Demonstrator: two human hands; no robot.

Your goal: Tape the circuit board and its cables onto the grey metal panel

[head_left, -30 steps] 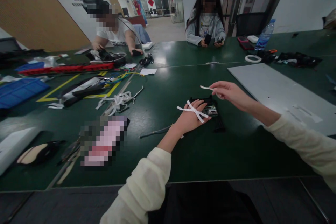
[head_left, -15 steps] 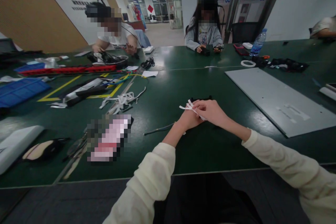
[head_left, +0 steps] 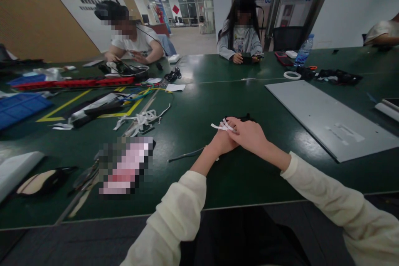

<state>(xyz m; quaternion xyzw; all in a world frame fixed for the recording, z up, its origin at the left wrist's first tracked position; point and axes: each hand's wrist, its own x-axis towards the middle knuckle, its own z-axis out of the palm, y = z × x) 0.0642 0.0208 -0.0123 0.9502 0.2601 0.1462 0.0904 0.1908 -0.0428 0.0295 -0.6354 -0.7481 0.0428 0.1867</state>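
In the head view my left hand (head_left: 223, 143) rests low over the green table, several narrow white strips (head_left: 223, 125) fanned out across its back. Its fingers are hidden beneath my right hand (head_left: 252, 136), which lies across it. My right thumb and fingers are closed together at the near ends of the strips. Just beyond both hands a black object (head_left: 248, 116) shows only in part; I cannot tell whether my left hand touches it. A thin dark cable (head_left: 186, 155) runs along the table left of my left wrist.
A grey panel (head_left: 318, 120) lies to the right. On the left are a pixelated phone (head_left: 129, 166), a tangle of white strips (head_left: 141, 122), a mouse (head_left: 42, 181) and a blue basket (head_left: 21, 108). Two people sit opposite, near a water bottle (head_left: 304, 51); another is at far right.
My right hand has shifted slightly left and flattened over my left hand, covering more of it. The strip end that hung below its fingers no longer shows. The whole view has shifted slightly.
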